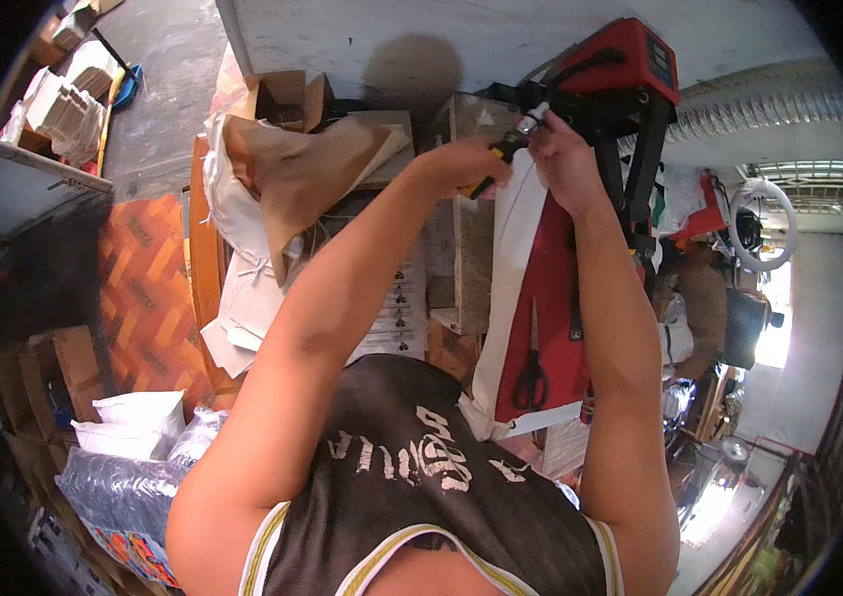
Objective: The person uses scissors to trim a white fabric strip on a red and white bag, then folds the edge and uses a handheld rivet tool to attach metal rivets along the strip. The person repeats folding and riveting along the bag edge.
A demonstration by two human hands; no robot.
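Note:
My left hand (pixel 471 167) is wrapped round the black-and-yellow handle of a ratchet wrench (pixel 509 149), which slants up to a silver metal head. At that head, my right hand (pixel 562 159) has its fingers bent, the thumb and fingertips at the metal. Both hands are raised in front of a black-and-red press machine (pixel 645 60). Below them stretches a red surface (pixel 552 298) with a white cloth (pixel 511 268) along its left side. Black-handled scissors (pixel 532 382) lie on the red, near my body.
Left of my hands, beige fabric (pixel 292 179) is heaped over cardboard and papers. A wooden block (pixel 471 238) stands beside the white cloth. Behind the machine, a silver flexible duct (pixel 759 104) runs along the wall. A white ring light (pixel 761 224) stands at the right.

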